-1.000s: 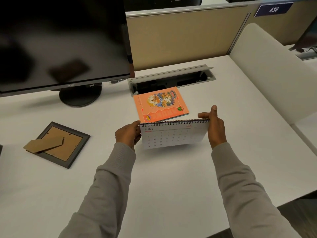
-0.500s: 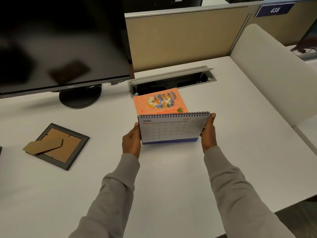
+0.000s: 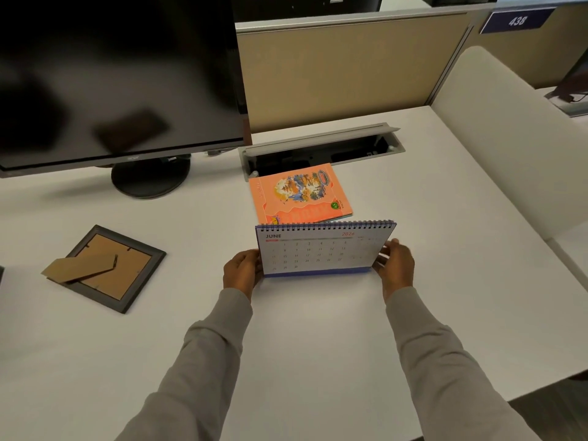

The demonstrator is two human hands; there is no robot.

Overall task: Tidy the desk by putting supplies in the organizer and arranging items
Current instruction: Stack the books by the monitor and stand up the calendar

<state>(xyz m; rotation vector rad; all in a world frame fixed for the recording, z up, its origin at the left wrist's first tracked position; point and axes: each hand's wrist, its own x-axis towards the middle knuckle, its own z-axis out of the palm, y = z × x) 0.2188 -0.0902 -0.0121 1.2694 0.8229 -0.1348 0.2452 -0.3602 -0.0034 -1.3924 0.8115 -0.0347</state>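
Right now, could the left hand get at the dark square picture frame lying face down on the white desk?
Probably yes: only bare white desk lies between the left hand and the dark square picture frame, though that hand grips the spiral-bound June calendar and must release it.

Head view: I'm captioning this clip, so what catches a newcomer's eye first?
A June desk calendar is upright mid-desk, the left hand and right hand holding its sides. Just behind it lies an orange booklet; at left, a picture frame lies face down.
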